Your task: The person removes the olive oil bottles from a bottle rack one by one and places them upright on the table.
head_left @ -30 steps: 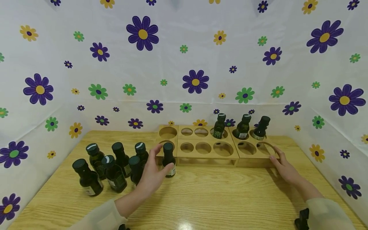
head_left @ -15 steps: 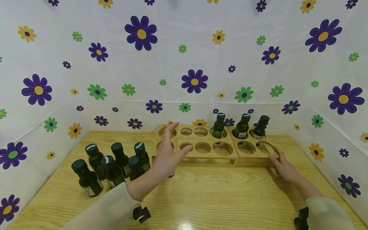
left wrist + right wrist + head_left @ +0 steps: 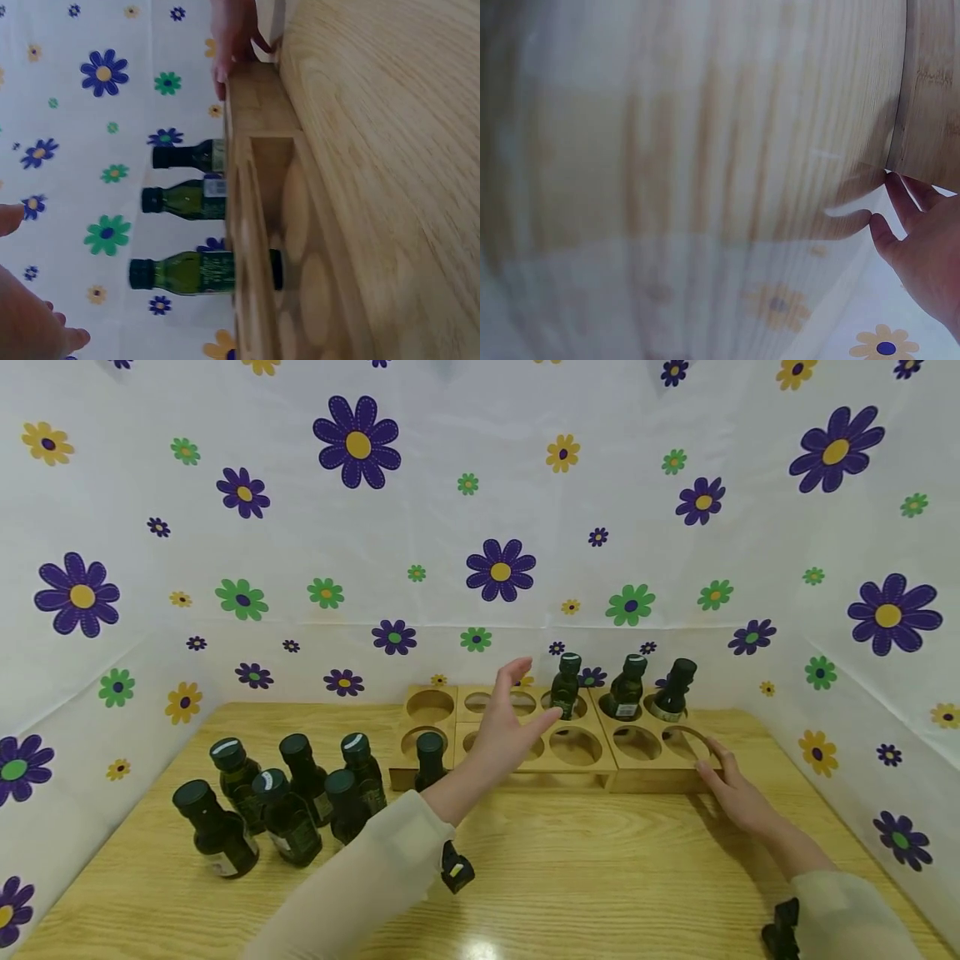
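My left hand (image 3: 506, 727) is raised over the middle of the wooden bottle rack (image 3: 536, 758), thumb and fingers spread, holding nothing. Just beyond its thumb a green glass bottle (image 3: 566, 687) stands in a back-row hole. Another labelled bottle (image 3: 627, 689) and a dark bottle (image 3: 672, 689) occupy back holes farther right; all three also show in the left wrist view. My right hand (image 3: 738, 789) rests against the rack's right end, fingers touching the wood. In the right wrist view, this hand (image 3: 926, 251) touches the rack's lower corner. A capped bottle (image 3: 431, 760) at the rack's left front is partly behind my left forearm.
Several dark green capped bottles, including a front-left one (image 3: 213, 835), stand grouped on the wooden table (image 3: 570, 877) at left. My left sleeve hides part of the nearest bottle (image 3: 348, 802). A flower-printed cloth (image 3: 435, 510) encloses the back and sides.
My left hand has moved right and up, from beside the bottle at the rack's left front to over the rack's middle. The right hand has stayed at the rack's end.
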The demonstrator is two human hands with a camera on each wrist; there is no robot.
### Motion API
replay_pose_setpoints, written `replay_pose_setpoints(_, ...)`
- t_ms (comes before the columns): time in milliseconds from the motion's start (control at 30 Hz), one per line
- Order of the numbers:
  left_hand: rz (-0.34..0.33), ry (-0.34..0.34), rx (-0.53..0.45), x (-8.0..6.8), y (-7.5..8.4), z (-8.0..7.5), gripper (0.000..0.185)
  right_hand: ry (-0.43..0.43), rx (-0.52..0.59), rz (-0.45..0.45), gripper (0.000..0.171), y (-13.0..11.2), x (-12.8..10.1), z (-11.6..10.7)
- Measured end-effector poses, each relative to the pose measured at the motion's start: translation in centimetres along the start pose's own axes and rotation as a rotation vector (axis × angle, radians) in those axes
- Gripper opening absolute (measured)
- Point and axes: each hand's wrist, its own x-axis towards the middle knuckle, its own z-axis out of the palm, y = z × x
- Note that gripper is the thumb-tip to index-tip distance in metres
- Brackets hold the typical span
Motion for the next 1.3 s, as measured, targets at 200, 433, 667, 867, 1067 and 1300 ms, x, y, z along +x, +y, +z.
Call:
replay_pose_setpoints(200, 0.010, 0.013, -0.001, 1.8, -2.5, 1.9, 0.071, -0.003, 0.000, 0.008, 0.068, 0.0, 0.0, 0.0)
replay_pose_setpoints(433, -0.035, 0.043, 0.015, 3.6, -5.1, 3.3, 0.072, 0.004, -0.016, 0.009, 0.067, 0.0, -0.1, -0.3)
replay_pose_setpoints(667, -0.106, 0.044, 0.038, 4.9, -7.3, 3.9, 0.075, 0.004, -0.012, 0.000, 0.067, 0.0, 0.0, -0.1)
replay_pose_setpoints(867, -0.131, 0.012, 0.055, 5.8, -8.7, 4.4, 0.077, 0.009, -0.018, 0.008, 0.067, 0.1, 0.0, 0.2)
replay_pose_setpoints(1067, -0.140, -0.011, 0.033, 7.0, -9.0, 4.9, 0.078, 0.015, -0.028, 0.037, 0.068, -0.2, -0.1, 0.0)
replay_pose_setpoints(1300, -0.180, -0.049, 0.027, 7.8, -9.3, 5.1, 0.076, 0.016, -0.022, 0.029, 0.067, -0.3, 0.0, 0.1)
